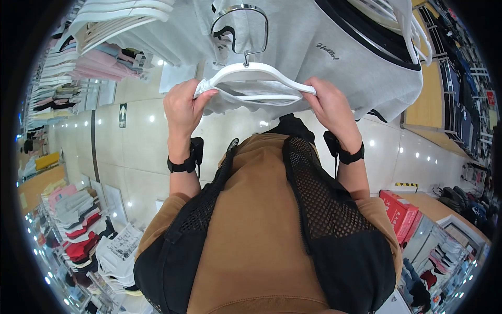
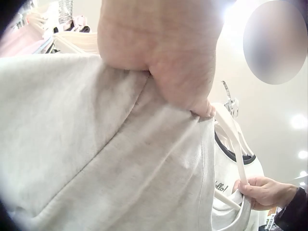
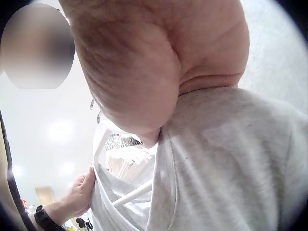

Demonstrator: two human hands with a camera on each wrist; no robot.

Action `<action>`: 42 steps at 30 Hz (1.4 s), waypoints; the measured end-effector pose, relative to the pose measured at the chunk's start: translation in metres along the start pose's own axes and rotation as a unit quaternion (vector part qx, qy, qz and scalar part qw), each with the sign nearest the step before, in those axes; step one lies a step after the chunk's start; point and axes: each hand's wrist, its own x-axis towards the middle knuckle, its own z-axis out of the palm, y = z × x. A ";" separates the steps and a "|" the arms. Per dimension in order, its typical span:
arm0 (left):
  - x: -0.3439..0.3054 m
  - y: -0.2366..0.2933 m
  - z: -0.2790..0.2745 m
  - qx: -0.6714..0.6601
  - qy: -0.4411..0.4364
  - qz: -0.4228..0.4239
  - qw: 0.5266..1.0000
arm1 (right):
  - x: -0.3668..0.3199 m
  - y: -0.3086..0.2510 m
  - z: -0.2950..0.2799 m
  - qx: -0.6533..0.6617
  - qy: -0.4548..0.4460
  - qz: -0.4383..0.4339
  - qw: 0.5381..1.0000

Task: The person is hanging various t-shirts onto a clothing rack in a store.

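A white hanger (image 1: 251,70) with a metal hook carries a light grey garment (image 1: 225,103), its neckline sagging below the hanger's arms. My left hand (image 1: 183,107) pinches the cloth at the hanger's left end, thumb toward the middle. At the other end my right hand (image 1: 332,107) grips the hanger tip and cloth. The left wrist view shows the garment (image 2: 106,144) draped under my left hand (image 2: 163,53). In the right wrist view, my right hand (image 3: 163,62) holds the garment's (image 3: 231,154) shoulder; its fingertips are mostly hidden.
Behind the hanger hangs a grey shirt (image 1: 361,68) with a black collar and "Hello!" lettering. White hangers (image 1: 120,18) with clothes are at upper left. Folded and hung clothes (image 1: 78,225) stand at lower left, a red box (image 1: 398,214) at lower right. Tiled floor (image 1: 141,141) shows below.
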 end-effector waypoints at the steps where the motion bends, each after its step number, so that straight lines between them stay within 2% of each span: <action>1: 0.001 0.001 0.000 -0.014 -0.002 -0.004 1.000 | -0.001 -0.001 -0.003 0.016 -0.013 0.006 1.000; 3: 0.001 -0.004 0.001 0.001 -0.013 -0.018 1.000 | -0.004 0.002 -0.004 0.032 -0.027 0.010 0.999; 5: 0.001 -0.005 0.000 0.016 -0.025 -0.032 0.999 | -0.008 0.011 -0.004 0.202 0.011 0.007 0.979; 6: 0.002 -0.003 0.000 -0.006 -0.021 -0.046 0.999 | -0.009 0.017 -0.010 0.200 0.012 0.008 0.980; 8: 0.001 -0.002 0.000 -0.028 -0.016 -0.060 0.998 | -0.008 0.026 -0.019 0.123 -0.044 0.059 0.990; 9: 0.000 -0.003 0.002 -0.037 -0.023 -0.066 0.997 | -0.008 0.026 -0.017 0.161 -0.008 0.065 0.985; 13: 0.000 -0.002 0.002 -0.044 -0.045 -0.087 0.994 | -0.007 0.035 -0.014 0.138 0.005 0.060 0.989; 15: -0.003 -0.006 0.006 -0.050 -0.057 -0.101 0.992 | -0.005 0.034 -0.006 0.106 0.063 0.050 0.991; 16: -0.004 -0.007 0.007 -0.054 -0.068 -0.116 0.989 | -0.002 0.032 -0.003 0.106 0.063 0.050 0.991; 17: -0.004 -0.008 0.007 -0.053 -0.068 -0.116 0.989 | 0.002 0.029 0.000 0.105 0.122 0.010 0.987; 18: -0.003 -0.008 0.007 -0.034 -0.079 -0.080 0.993 | 0.003 0.025 0.002 0.104 0.180 -0.027 0.978; 19: -0.002 -0.007 0.007 -0.015 -0.088 -0.042 0.995 | 0.006 0.020 0.002 0.104 0.180 -0.027 0.978; 21: 0.001 -0.004 0.007 0.006 -0.103 -0.022 0.994 | 0.008 0.008 -0.005 0.099 0.260 -0.040 0.960; 24: 0.001 -0.004 0.008 0.038 -0.099 -0.010 0.994 | -0.001 -0.020 -0.020 0.116 0.302 -0.071 0.944; 25: 0.000 -0.005 0.009 0.046 -0.084 -0.016 0.995 | -0.007 -0.030 -0.032 0.117 0.302 -0.070 0.944; 27: -0.003 -0.007 0.010 0.023 -0.051 -0.037 0.998 | -0.021 -0.043 -0.054 0.094 0.102 -0.210 0.968; 28: -0.004 -0.008 0.012 -0.003 -0.016 -0.055 0.998 | -0.023 -0.046 -0.056 0.107 0.075 -0.191 0.973; 30: -0.008 -0.012 0.012 -0.006 -0.002 -0.048 0.999 | -0.014 -0.059 -0.065 0.119 0.021 -0.218 0.968; 31: -0.009 -0.013 0.011 -0.005 0.011 -0.043 0.999 | -0.010 -0.060 -0.062 0.119 0.021 -0.218 0.968; 32: -0.009 -0.012 0.012 -0.007 0.012 -0.042 0.999 | -0.005 -0.060 -0.058 0.012 0.081 -0.200 0.976; 34: -0.002 -0.004 0.013 -0.046 0.052 0.031 0.997 | 0.000 -0.049 -0.053 -0.097 0.140 -0.180 0.969; 35: 0.002 0.001 0.013 -0.046 0.053 0.032 0.997 | 0.000 -0.037 -0.047 -0.062 0.084 -0.163 0.981; 37: 0.009 0.010 0.012 -0.045 0.047 0.094 0.993 | 0.001 -0.031 -0.044 -0.015 -0.022 -0.111 0.993; 42: 0.014 0.002 0.014 -0.039 0.024 0.096 0.994 | -0.001 -0.031 -0.034 -0.032 0.002 -0.058 0.998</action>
